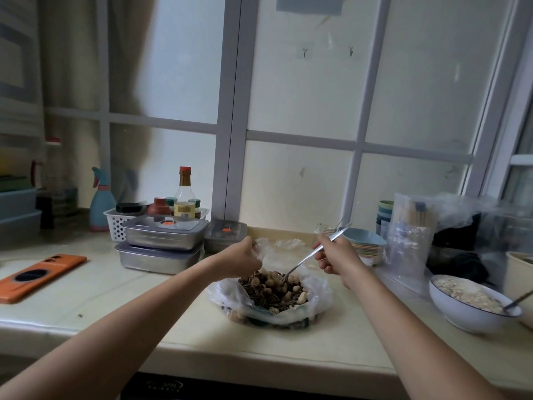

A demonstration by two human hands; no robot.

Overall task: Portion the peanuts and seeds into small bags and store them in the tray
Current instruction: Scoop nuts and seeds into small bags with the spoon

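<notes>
Heap of peanuts and sunflower seeds (274, 290) in an open, crumpled plastic bag (317, 295), near the front middle of the table (101, 298). Loose, light, dry stuff, likely to roll and scatter off any shallow scoop; best lifted in small loads, kept level. Bag film thin, soft and slippery, apt to collapse unless pinched at the rim and held open.

Just behind the heap, left hand (239, 259) closed on a small clear bag (266, 254), bunching its mouth; a grip near the opening looks right, since the film offers no stiffness elsewhere. Right of the heap and above it, right hand (336, 256) clamped round a metal spoon (311, 254) at mid-handle, bowl dipped into the far edge of the heap.

Further out from the heap: more empty clear bags (290, 243) lying behind it; stacked lidded metal trays (161, 243) to its left rear, probably the storage; orange phone (40, 277) far left; white bowl of pale grain (470, 301) with its own spoon to the right.
</notes>
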